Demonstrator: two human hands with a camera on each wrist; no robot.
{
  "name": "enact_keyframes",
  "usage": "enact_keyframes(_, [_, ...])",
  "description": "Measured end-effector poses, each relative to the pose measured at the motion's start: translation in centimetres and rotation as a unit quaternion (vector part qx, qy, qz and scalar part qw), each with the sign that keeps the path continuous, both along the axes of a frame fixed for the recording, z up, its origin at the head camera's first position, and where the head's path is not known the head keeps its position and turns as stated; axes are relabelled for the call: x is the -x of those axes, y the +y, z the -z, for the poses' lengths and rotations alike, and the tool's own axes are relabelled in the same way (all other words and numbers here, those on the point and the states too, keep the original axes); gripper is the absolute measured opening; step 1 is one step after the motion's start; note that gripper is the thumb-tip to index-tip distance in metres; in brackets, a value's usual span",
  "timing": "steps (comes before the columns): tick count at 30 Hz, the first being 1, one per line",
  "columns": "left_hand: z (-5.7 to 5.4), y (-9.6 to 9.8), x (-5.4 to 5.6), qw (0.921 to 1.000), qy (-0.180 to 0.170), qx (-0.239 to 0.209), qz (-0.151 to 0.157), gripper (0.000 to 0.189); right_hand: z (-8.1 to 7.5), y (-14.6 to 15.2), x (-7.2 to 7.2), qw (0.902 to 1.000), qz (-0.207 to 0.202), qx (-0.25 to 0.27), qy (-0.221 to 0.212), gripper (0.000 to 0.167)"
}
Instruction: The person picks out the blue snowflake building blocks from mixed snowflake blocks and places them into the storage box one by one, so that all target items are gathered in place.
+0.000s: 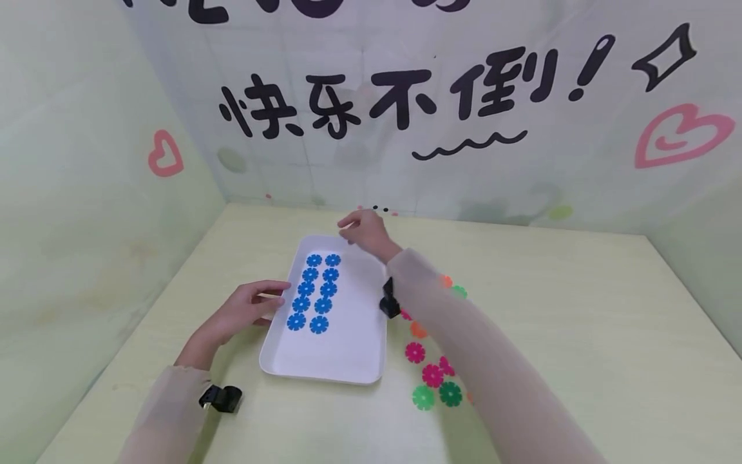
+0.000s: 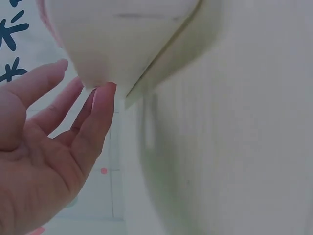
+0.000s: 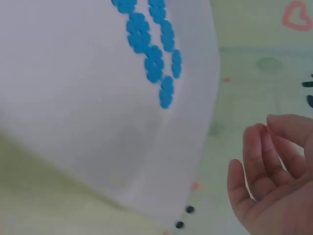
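A white tray [image 1: 342, 361] lies on the table in the head view, with two columns of blue snowflake-shaped discs [image 1: 319, 324] in its left half. My left hand [image 1: 240, 312] is at the tray's left side, its fingertips touching the rim. In the left wrist view, fingers [image 2: 100, 117] are loosely bent, with one fingertip against the tray's outer side [image 2: 107, 54]. Over the tray's far edge is my right hand [image 1: 368, 233], thumb and fingertips close together. The right wrist view shows its fingers [image 3: 259, 161] loosely curled, with nothing visible between them, beside the tray's rim.
Loose snowflake discs in pink [image 1: 432, 375], light green [image 1: 423, 397], dark green [image 1: 450, 394] and orange [image 1: 418, 330] lie on the table right of the tray, some hidden under the right sleeve [image 1: 464, 335]. A printed backdrop [image 1: 371, 174] stands behind the table.
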State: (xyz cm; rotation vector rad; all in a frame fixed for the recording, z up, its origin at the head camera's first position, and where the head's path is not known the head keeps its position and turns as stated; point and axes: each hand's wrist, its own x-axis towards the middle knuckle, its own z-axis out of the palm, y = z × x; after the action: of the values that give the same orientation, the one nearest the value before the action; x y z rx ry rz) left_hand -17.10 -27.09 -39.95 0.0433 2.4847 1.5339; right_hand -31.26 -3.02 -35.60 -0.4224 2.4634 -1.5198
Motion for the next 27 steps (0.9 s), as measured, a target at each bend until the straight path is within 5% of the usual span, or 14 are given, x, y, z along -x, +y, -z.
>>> enact_keyframes(4, [-1.0,-0.5,1.4,0.9987,0.033,0.04,0.002,0.051,-2.5,5.3,0.4,0.9982,-0.053,-0.021,0.016,0.024])
enact_keyframes(8, [-1.8,-0.9,3.1,0.9941,0.079,0.072,-0.014,0.059,-2.9,12.3,0.0,0.9942,-0.081,-0.064,0.031,0.031])
enact_keyframes(17, [-3.8,-3.3,4.9,0.9669,0.181,0.167,-0.065,0.054,-2.0,26.1,-2.7,0.9853,-0.019,-0.149,0.081,0.05])
enact_keyframes(23, [-6.3,-5.8,4.5,0.9587,0.208,0.162,-0.108,0.059,-3.8,29.7,-2.7,0.9849,0.016,-0.165,0.049,0.07])
enact_keyframes(27, [-8.4,-6.3,4.8,0.9358,0.279,0.168,-0.135,0.057,-6.2,30.0,-2.2,0.9804,0.039,-0.178,0.074,0.077])
